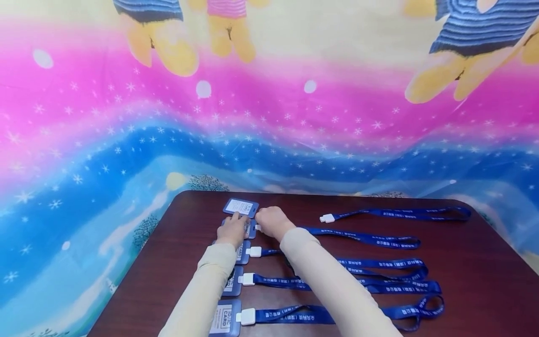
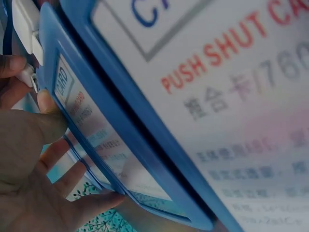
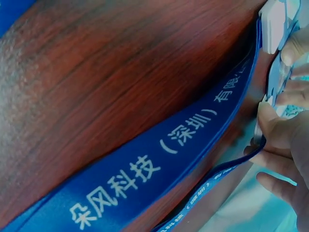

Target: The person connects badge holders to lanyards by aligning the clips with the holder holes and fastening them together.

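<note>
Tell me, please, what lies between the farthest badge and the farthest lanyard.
In the head view, the right grip lies between badge and lanyard, then bare table up to the lanyard's white clip.

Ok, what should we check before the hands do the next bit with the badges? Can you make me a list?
1. Left hand holds the second-farthest card holder: ok.
2. Right hand pinches that lanyard's white clip: ok.
3. That clip is properly fastened to the holder: cannot tell, fingers cover the join.
4. Farthest card holder is joined to a lanyard: not ok, the farthest lanyard lies apart from it.
5. Nearest card holder is joined to its lanyard: ok.
</note>
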The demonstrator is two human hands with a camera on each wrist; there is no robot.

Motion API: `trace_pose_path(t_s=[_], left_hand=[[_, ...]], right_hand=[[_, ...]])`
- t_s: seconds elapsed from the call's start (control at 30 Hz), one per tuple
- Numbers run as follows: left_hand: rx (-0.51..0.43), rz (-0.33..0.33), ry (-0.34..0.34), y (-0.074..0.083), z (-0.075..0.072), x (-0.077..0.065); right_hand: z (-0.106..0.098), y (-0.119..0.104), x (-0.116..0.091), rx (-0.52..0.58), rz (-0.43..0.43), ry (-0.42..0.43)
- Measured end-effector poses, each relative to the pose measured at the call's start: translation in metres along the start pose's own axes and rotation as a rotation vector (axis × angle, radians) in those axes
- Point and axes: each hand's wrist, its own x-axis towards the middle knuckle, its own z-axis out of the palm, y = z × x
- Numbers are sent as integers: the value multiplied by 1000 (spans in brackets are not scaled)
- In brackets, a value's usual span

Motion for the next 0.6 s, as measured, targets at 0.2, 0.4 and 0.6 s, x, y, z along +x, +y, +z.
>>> trace_pose_path(t_s=[0.2,0.4,0.6], left_hand=[[1,10,4,-2,-1,1],[-7,25,-10,-4,-1,0],[-19,21,-15,-3,-1,0]], right_hand=[[-2,-1,0,1,-17,21],[1,0,0,26,-16,23],[6,0,1,83,-7,25]])
